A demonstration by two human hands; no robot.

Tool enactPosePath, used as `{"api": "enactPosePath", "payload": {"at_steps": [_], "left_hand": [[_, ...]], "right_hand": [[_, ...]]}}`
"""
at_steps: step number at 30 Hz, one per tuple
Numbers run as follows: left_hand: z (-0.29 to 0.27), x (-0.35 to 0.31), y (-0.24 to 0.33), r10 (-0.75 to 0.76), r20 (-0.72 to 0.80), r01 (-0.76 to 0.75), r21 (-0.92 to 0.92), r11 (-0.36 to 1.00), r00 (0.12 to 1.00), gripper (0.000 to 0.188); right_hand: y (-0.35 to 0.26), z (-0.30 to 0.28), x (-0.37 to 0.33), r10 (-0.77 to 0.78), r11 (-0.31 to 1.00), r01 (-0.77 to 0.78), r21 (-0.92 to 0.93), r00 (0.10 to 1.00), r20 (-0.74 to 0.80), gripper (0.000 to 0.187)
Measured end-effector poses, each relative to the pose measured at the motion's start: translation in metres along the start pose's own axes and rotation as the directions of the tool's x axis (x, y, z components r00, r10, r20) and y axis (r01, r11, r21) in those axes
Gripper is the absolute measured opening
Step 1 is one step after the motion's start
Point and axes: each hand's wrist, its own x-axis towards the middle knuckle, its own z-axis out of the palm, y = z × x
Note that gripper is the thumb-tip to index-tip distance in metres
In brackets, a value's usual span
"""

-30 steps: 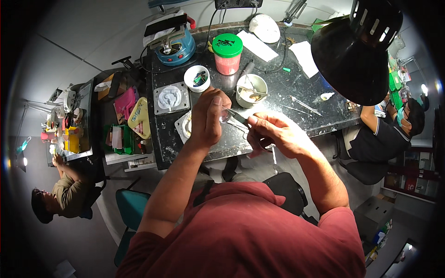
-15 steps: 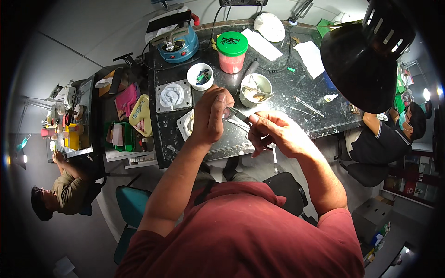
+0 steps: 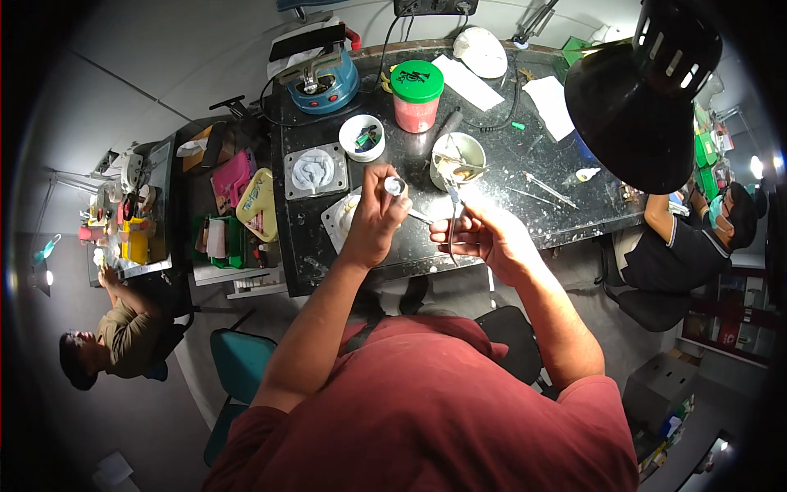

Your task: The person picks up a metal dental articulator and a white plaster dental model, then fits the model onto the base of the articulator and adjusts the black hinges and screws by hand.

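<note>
My left hand is closed around a small round cup-like piece, its pale, shiny end turned up. The fingers hide the rest of it. To the right, my right hand pinches a thin metal tool with a flat, blade-like end, held nearly upright; the other fingers are loosely curled. Just beyond this tool stands a pale pot with metal utensils lying across it. Beneath my left hand, a square plate with a pale mass on it is partly covered.
Behind my hands are a white bowl of small parts, a pink tub with a green lid and a blue machine. Another square plate lies left. Slim tools lie right, under a black lamp. People sit at both sides.
My hands have moved apart. The left has turned the small piece end up, and the right has swung the tool away from it, toward the pot, more upright.
</note>
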Motion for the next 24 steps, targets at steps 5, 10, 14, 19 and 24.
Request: {"api": "enactPosePath", "payload": {"at_steps": [5,10,14,19,24], "left_hand": [[-0.015,-0.003,-0.008,0.05,-0.009,-0.047,0.24,0.97,0.999,0.025],[-0.023,0.004,-0.002,0.09,0.011,-0.091,0.165,0.982,0.996,0.02],[-0.028,0.005,-0.003,0.031,0.019,-0.033,0.131,0.991,0.999,0.014],[-0.015,0.002,0.016,0.004,0.012,-0.008,0.332,0.943,1.0,0.025],[-0.016,0.002,-0.005,0.04,-0.015,-0.033,0.314,0.949,0.999,0.032]], "right_hand": [[0.008,0.003,0.003,-0.049,0.997,0.047,0.053,0.998,0.046,0.041],[0.007,0.026,0.001,-0.073,0.992,0.07,0.105,0.997,0.026,0.039],[0.011,0.029,0.003,-0.104,0.988,0.099,0.122,0.994,0.036,0.037],[0.003,0.033,0.002,-0.108,0.989,0.103,0.11,0.993,0.04,0.029],[-0.005,0.024,0.014,-0.11,0.99,0.101,0.094,0.99,0.094,0.027]]}}
